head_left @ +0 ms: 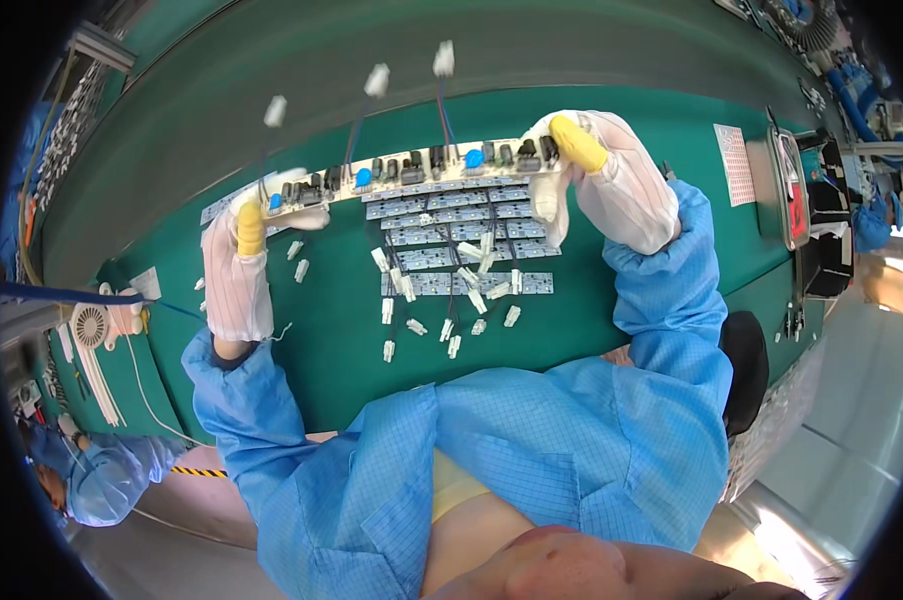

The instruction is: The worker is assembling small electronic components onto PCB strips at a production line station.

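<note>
A long circuit board strip [402, 178], carrying black capacitors and blue round parts, is held up between both hands, its right end a little higher. My left hand [247, 225], in a white striped glove with a yellow thumb cover, grips the left end. The right end is pinched by my right hand [587, 165], gloved the same way. Wires stick out from the strip's far side to white connectors [377, 80], which look blurred. Beneath and nearer me lie several narrow pale light boards [462, 228] in rows, with wired white connectors [474, 298] over them.
The green mat [342, 320] covers the bench, with a dark strip [572, 60] along its far side. A printed sheet [735, 165] and a grey tray [780, 190] lie at the right. A small white fan [92, 325] stands left. Another person's blue sleeve [122, 480] shows at lower left.
</note>
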Action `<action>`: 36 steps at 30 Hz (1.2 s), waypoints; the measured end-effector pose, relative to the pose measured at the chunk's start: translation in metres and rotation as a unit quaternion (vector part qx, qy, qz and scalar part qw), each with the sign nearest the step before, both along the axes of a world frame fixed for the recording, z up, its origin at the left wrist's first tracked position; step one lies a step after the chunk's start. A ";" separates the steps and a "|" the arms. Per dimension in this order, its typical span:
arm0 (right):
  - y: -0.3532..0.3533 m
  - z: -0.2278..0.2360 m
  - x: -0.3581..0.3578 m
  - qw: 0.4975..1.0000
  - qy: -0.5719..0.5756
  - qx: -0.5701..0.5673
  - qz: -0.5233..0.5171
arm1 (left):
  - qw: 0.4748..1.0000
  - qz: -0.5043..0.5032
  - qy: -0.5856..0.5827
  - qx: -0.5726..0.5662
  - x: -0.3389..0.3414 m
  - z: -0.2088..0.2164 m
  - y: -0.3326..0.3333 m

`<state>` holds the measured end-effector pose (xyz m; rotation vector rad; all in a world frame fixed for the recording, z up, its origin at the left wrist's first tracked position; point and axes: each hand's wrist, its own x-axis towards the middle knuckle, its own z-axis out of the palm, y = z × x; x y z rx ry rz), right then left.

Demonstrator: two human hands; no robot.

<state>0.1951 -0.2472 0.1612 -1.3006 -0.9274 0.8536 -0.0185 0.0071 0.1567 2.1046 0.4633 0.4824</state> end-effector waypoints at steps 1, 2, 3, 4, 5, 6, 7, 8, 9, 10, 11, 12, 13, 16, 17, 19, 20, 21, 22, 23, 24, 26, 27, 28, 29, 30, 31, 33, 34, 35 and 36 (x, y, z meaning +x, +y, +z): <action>0.002 -0.002 -0.001 0.997 0.069 0.034 0.024 | 1.000 -0.022 0.010 0.003 -0.005 0.002 0.003; 0.003 -0.005 0.002 0.997 0.069 0.013 0.027 | 0.999 -0.042 0.020 0.007 -0.009 0.005 0.006; 0.001 -0.007 0.004 0.997 0.067 0.041 0.026 | 0.999 -0.049 0.009 -0.006 -0.006 0.006 0.004; 0.000 -0.009 0.003 0.995 0.067 0.071 0.028 | 0.994 -0.067 -0.031 -0.082 -0.009 0.003 0.005; 0.001 -0.012 0.003 0.993 0.090 0.072 0.015 | 0.986 -0.088 -0.051 -0.129 -0.012 -0.003 0.006; 0.001 -0.008 0.002 0.995 0.087 0.048 0.012 | 0.976 -0.109 -0.073 -0.174 -0.015 -0.005 0.005; 0.005 -0.005 0.001 0.998 0.062 0.011 -0.011 | 0.971 -0.070 -0.072 -0.219 -0.012 -0.002 -0.006; 0.008 -0.001 0.000 0.999 0.033 -0.023 -0.037 | 0.962 -0.034 -0.076 -0.261 -0.008 0.001 -0.012; 0.011 -0.005 -0.001 0.998 0.033 0.008 -0.045 | 0.985 -0.050 -0.011 -0.167 -0.009 0.002 -0.001; 0.014 -0.007 -0.004 0.997 0.034 0.042 -0.050 | 0.972 -0.102 -0.096 -0.188 -0.012 -0.008 0.003; 0.016 0.000 -0.006 0.998 0.031 -0.023 -0.055 | 0.916 -0.154 -0.165 -0.331 -0.005 -0.013 -0.005; 0.019 0.000 -0.011 0.997 0.055 -0.011 -0.047 | 0.871 -0.173 -0.185 -0.421 -0.003 -0.014 -0.006; 0.021 0.001 -0.013 0.997 0.064 -0.019 -0.032 | 0.908 -0.125 -0.128 -0.379 -0.005 -0.021 -0.001; 0.020 -0.012 -0.007 0.999 -0.022 -0.047 -0.002 | 0.967 -0.027 -0.067 -0.245 -0.006 -0.016 0.021; 0.021 -0.014 -0.006 0.997 -0.045 -0.057 -0.014 | 0.985 0.025 -0.059 -0.163 -0.006 -0.011 0.031; 0.021 -0.014 -0.004 0.995 -0.069 -0.061 -0.034 | 0.982 0.114 -0.070 -0.135 -0.011 -0.020 0.070; 0.021 -0.013 -0.003 0.997 -0.041 -0.054 -0.031 | 0.980 0.118 -0.063 -0.148 -0.022 -0.034 0.097; 0.023 -0.011 -0.001 0.999 -0.011 -0.048 -0.021 | 0.987 0.113 -0.058 -0.098 -0.042 -0.051 0.127; 0.025 -0.015 0.003 0.999 -0.011 -0.044 -0.019 | 0.992 0.102 -0.053 -0.051 -0.053 -0.068 0.146; 0.025 -0.020 0.009 0.992 -0.084 -0.086 -0.026 | 0.992 0.099 -0.053 -0.050 -0.051 -0.074 0.149; 0.025 -0.025 0.012 0.979 -0.156 -0.129 -0.031 | 0.991 0.135 0.003 -0.001 -0.051 -0.080 0.151; 0.025 -0.032 0.008 0.916 -0.355 -0.177 -0.052 | 0.982 0.172 0.061 0.043 -0.046 -0.077 0.143; 0.025 -0.036 0.007 0.811 -0.540 -0.216 -0.068 | 0.951 0.181 0.037 0.249 -0.039 -0.072 0.134; 0.024 -0.040 0.008 0.810 -0.541 -0.219 -0.063 | 0.878 0.182 0.012 0.443 -0.032 -0.062 0.121; 0.023 -0.045 0.011 0.773 -0.589 -0.232 -0.031 | 0.897 0.172 -0.004 0.406 -0.025 -0.053 0.109; 0.023 -0.050 0.014 0.733 -0.635 -0.244 0.002 | 0.913 0.142 -0.022 0.383 -0.017 -0.042 0.095; 0.024 -0.053 0.016 0.733 -0.658 -0.173 -0.010 | 0.938 0.096 -0.054 0.328 -0.010 -0.032 0.078; 0.027 -0.047 0.020 0.822 -0.528 -0.214 -0.004 | 0.978 0.007 -0.050 0.201 0.001 -0.012 0.044; 0.026 -0.042 0.021 0.889 -0.383 -0.249 -0.010 | 0.986 -0.041 -0.049 0.157 0.004 -0.008 0.032; 0.023 -0.038 0.021 0.919 -0.343 -0.189 -0.031 | 0.986 -0.061 -0.057 0.145 0.008 -0.005 0.021; 0.020 -0.031 0.020 0.948 -0.272 -0.161 -0.025 | 0.985 -0.081 -0.066 0.134 0.008 -0.005 0.013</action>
